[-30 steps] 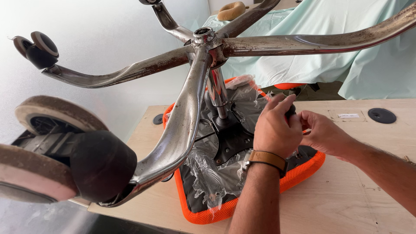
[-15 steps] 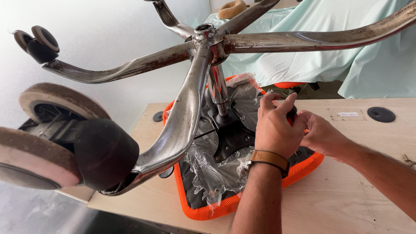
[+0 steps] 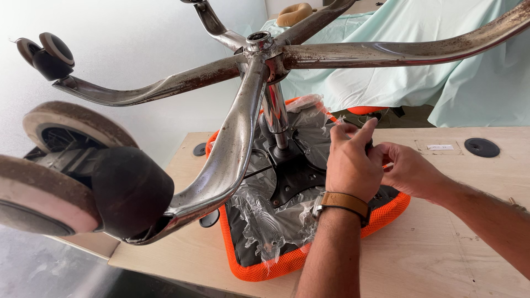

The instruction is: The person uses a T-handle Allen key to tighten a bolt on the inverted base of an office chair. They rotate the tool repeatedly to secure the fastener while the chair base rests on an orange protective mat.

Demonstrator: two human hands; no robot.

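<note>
From the head camera, your left hand (image 3: 350,165) curls its fingers over something small and dark at the underside of the upturned office chair (image 3: 276,182); what it grips I cannot tell. Your right hand (image 3: 406,171) meets it there, fingers bent, its grasp hidden. The chair lies seat-down on the wooden table (image 3: 469,232), its orange seat wrapped in clear plastic (image 3: 262,215), and its chrome base (image 3: 259,60) reaches toward you.
</note>
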